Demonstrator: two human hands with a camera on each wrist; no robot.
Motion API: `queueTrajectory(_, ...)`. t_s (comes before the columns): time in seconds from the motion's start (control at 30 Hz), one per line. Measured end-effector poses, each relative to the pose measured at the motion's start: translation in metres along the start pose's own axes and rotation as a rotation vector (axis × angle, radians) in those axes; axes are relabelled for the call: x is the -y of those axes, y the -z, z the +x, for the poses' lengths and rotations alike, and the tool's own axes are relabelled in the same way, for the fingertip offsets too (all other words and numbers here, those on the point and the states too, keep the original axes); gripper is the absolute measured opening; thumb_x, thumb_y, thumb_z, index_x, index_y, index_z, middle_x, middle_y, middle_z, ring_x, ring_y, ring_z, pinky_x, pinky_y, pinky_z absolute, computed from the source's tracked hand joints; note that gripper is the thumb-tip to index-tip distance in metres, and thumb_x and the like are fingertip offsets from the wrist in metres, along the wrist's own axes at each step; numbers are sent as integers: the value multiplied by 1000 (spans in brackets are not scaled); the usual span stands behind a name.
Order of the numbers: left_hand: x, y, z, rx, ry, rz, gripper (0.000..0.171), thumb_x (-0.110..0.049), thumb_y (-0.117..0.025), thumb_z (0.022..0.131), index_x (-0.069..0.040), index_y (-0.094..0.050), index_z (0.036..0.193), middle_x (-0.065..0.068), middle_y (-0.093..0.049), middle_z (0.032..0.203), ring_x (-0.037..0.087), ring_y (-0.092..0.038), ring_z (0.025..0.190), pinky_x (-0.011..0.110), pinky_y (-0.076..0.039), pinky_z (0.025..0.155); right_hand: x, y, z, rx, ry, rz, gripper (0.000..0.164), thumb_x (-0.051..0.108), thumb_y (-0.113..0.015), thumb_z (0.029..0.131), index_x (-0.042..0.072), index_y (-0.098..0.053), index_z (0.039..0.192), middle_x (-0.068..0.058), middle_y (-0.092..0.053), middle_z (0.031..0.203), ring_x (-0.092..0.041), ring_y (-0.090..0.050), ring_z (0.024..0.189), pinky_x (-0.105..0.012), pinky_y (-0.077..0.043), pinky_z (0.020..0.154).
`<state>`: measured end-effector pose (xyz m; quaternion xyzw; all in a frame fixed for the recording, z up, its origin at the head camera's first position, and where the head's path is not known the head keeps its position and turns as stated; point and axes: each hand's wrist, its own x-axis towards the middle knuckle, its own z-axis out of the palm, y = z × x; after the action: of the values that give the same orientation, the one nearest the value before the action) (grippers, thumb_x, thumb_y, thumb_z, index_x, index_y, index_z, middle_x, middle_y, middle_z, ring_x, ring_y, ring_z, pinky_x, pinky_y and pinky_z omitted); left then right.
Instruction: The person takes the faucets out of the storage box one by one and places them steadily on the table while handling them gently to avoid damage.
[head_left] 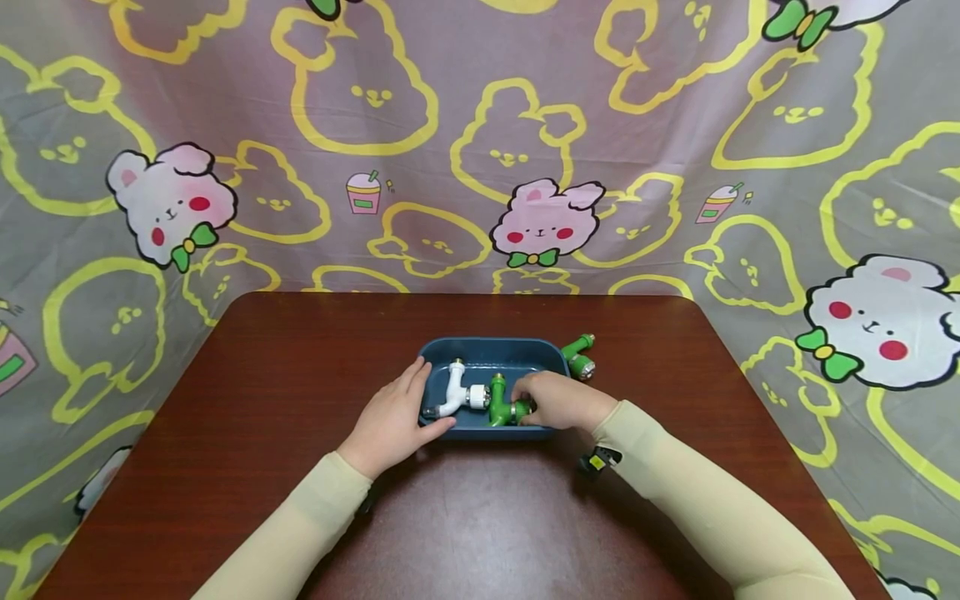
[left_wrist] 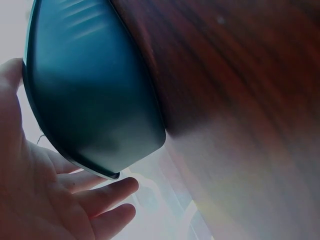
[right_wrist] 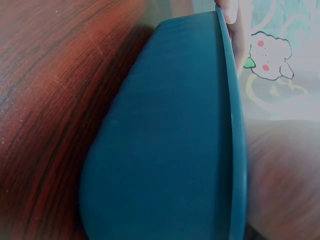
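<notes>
Right hand (head_left: 558,400) grips green tap (head_left: 498,408); left hand (head_left: 386,423), fingers straight, touches tray (head_left: 491,433). White tap (head_left: 454,390) shows only in head view. Brown table (head_left: 292,383), patterned curtain (head_left: 427,179).

Beyond the nearer green tap (head_left: 498,407) my right fingers (head_left: 527,384) have room inside the tray (head_left: 480,433); the white tap (head_left: 454,388) blocks leftward, the tray's wall rightward.

The table (head_left: 480,517) is glossy wood, the tray (head_left: 480,434) smooth, probably plastic, and the white tap (head_left: 454,388) shiny.
</notes>
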<state>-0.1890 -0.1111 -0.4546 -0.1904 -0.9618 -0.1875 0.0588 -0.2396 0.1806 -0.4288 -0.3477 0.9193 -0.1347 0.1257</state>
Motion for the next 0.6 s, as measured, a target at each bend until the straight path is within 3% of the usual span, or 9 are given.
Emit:
queueTrajectory(0.33,-1,1,0,2,-4,-4,99,-60,-72,90,3,-36,157,24,-33,165,41,-51,141,55,-46,112,4,1,-4,-56,-50,19,32,17,-80,90,3,-71,118,-6,-69,109,-14,-57,92,-33,-55,87)
queueTrajectory(0.6,-1,1,0,0,-3,-1,98,-59,-73,90,3,-37,157,24,-34,164,42,-51,140,55,-46,112,2,-1,-5,-101,-40,5,33,19,-78,91,3,-71,119,-8,-68,113,-15,-58,93,-35,-56,88)
